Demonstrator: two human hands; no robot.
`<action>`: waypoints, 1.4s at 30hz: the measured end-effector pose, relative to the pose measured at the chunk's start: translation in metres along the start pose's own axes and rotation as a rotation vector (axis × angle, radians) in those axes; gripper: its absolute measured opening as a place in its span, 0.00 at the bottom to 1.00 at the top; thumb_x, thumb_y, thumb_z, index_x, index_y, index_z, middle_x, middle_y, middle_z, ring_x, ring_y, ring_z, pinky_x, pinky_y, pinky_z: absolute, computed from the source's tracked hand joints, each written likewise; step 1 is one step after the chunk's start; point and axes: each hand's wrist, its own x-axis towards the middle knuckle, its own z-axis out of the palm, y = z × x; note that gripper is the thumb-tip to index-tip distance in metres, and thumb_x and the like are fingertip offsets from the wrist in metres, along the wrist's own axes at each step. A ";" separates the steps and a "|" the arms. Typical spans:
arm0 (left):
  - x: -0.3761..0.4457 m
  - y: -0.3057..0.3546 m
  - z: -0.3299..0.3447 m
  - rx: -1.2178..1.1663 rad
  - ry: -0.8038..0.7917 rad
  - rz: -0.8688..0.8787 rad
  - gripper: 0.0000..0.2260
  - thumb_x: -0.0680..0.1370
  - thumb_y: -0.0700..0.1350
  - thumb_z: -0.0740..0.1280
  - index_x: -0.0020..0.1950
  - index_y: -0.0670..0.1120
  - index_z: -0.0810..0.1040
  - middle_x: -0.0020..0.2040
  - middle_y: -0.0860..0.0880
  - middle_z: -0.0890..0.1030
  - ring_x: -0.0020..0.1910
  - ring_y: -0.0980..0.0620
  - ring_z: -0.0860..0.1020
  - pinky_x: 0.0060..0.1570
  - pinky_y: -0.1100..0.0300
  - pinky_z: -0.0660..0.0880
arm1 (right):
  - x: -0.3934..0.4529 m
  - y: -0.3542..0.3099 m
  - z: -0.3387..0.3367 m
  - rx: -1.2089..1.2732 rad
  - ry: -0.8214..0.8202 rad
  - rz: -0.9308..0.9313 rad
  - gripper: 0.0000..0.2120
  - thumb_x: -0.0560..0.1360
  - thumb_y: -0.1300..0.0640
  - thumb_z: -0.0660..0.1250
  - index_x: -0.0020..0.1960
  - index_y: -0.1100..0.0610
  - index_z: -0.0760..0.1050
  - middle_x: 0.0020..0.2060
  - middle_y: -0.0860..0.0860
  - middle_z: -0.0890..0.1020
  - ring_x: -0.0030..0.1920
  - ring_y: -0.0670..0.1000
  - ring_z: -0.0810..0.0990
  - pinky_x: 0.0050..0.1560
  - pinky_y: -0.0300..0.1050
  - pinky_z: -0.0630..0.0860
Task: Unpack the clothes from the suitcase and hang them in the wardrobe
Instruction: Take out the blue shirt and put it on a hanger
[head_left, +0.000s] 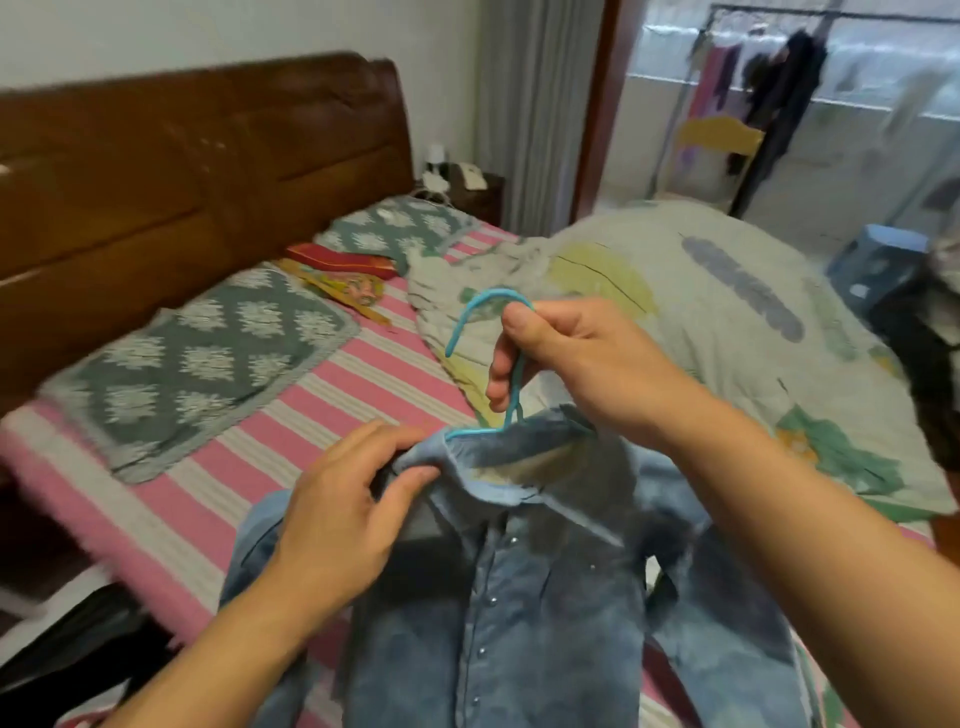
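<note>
- While held above the striped bed (218, 499), hung already on a blue hanger (511, 384): one denim shirt (519, 613), collar threaded.
- Right hand (576, 358) clamped round the hanger's neck; left hand (348, 509) pinched the collar edge.
- Judged midway: shirt hangered, not yet carried to any wardrobe; neither wardrobe nor suitcase clearly seen.
- Found no readable writing or labels.

- Bed (332, 374): pink/white striped sheet, wooden headboard (197, 156).
- On it: 2 grey patterned pillows (208, 358), folded quilt (701, 322), denim shirt (519, 597).
</note>
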 end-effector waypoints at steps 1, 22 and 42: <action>-0.016 0.019 -0.019 0.064 0.076 0.023 0.08 0.78 0.48 0.66 0.54 0.49 0.81 0.48 0.55 0.80 0.48 0.57 0.78 0.50 0.61 0.73 | -0.009 -0.022 0.008 0.006 -0.042 -0.041 0.18 0.84 0.59 0.57 0.42 0.67 0.77 0.34 0.59 0.81 0.34 0.53 0.81 0.42 0.43 0.80; -0.241 0.186 -0.320 0.260 0.250 -0.463 0.11 0.79 0.56 0.62 0.48 0.55 0.82 0.43 0.61 0.82 0.46 0.62 0.78 0.50 0.57 0.73 | -0.084 -0.227 0.294 -0.220 -0.393 -0.568 0.22 0.83 0.46 0.60 0.38 0.53 0.84 0.40 0.47 0.87 0.46 0.48 0.84 0.57 0.55 0.77; -0.545 0.191 -0.487 1.211 0.986 -1.016 0.15 0.84 0.54 0.60 0.40 0.49 0.71 0.35 0.46 0.77 0.37 0.38 0.78 0.34 0.50 0.70 | -0.099 -0.209 0.566 -0.290 -1.311 -1.328 0.30 0.82 0.47 0.64 0.80 0.43 0.57 0.61 0.27 0.74 0.51 0.27 0.74 0.59 0.30 0.70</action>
